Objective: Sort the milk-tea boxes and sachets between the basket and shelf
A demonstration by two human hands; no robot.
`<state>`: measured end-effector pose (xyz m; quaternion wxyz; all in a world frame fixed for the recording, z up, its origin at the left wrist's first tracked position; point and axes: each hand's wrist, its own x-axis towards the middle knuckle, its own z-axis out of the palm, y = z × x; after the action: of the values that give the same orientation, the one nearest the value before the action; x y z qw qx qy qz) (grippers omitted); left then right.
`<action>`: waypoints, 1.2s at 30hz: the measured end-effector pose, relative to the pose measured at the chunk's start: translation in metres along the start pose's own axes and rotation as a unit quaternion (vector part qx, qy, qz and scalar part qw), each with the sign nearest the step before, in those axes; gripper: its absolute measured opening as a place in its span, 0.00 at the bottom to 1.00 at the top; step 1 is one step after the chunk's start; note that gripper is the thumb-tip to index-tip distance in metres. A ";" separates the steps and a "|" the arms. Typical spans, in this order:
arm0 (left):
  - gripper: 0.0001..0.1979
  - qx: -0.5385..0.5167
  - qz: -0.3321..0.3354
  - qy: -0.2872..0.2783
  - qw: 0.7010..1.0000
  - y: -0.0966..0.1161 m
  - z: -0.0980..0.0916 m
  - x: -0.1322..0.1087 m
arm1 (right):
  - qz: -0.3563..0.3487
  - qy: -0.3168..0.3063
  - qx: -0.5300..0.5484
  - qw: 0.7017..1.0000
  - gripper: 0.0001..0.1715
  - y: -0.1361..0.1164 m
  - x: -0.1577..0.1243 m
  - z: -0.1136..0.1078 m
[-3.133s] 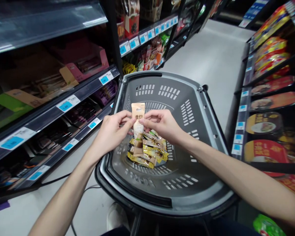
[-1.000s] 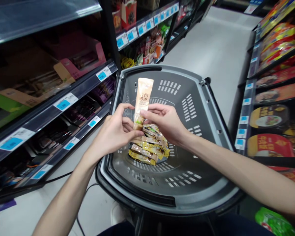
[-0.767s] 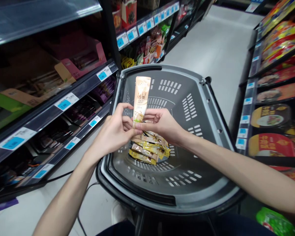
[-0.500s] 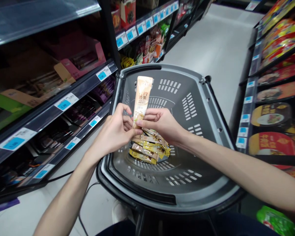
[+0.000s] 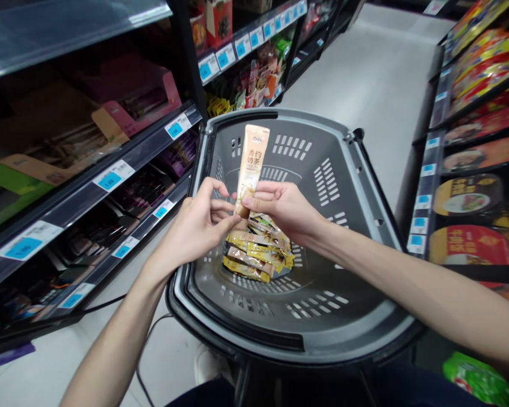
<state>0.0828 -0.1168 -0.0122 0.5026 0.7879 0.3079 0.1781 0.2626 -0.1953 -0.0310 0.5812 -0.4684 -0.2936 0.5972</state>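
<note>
A slim cream and brown milk tea sachet (image 5: 253,152) is held upright over a grey shopping basket (image 5: 322,333), its printed front facing me. My right hand (image 5: 288,210) pinches its lower part, thumb in front and fingers behind. My left hand (image 5: 206,217) is at the sachet's bottom left edge, with thumb and fingertips closed on the corner. Below the hands, several yellow and beige sachets (image 5: 258,254) lie in a pile on the basket's floor. Part of that pile is hidden behind my hands.
Shelves with blue price tags (image 5: 114,176) and snack boxes run along the left. On the right, a rack holds bowl-shaped packs (image 5: 469,246) and bagged goods. A grey aisle floor (image 5: 360,73) stretches ahead. A green bag (image 5: 477,377) is at the lower right.
The milk tea sachet has shifted slightly up and right and tilted a little rightward. My right hand has moved slightly right with it. The left hand stays at its lower edge.
</note>
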 end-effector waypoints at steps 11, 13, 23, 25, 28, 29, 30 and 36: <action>0.18 -0.016 0.020 0.008 1.000 -0.002 0.001 -0.002 | -0.009 -0.013 0.014 1.000 0.23 -0.002 -0.003 0.002; 0.17 -0.015 0.028 -0.002 0.999 -0.002 0.000 -0.003 | -0.007 -0.002 0.010 1.000 0.23 -0.001 -0.004 0.003; 0.16 0.001 0.038 -0.024 0.999 -0.007 -0.001 -0.003 | 0.005 0.010 0.013 1.000 0.26 0.001 -0.005 0.003; 0.15 0.013 0.039 -0.020 0.999 -0.006 -0.001 -0.004 | 0.006 0.014 0.017 1.000 0.27 0.002 -0.005 0.004; 0.14 0.032 0.047 -0.003 0.998 -0.003 0.000 -0.005 | -0.003 0.023 0.024 0.999 0.26 0.003 -0.005 0.004; 0.14 0.041 0.049 0.003 0.998 -0.001 0.000 -0.005 | -0.008 0.026 0.027 0.999 0.26 0.003 -0.004 0.004; 0.14 0.053 0.050 0.008 0.997 0.000 0.001 -0.006 | -0.015 0.028 0.029 0.999 0.25 0.003 -0.004 0.004; 0.17 0.225 0.108 0.031 0.968 0.000 0.006 -0.006 | -0.022 0.041 0.004 0.999 0.24 0.003 -0.002 0.004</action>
<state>0.0819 -0.1250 -0.0141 0.2804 0.9036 0.2679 0.1818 0.2577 -0.1969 -0.0320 0.6072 -0.4841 -0.2773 0.5657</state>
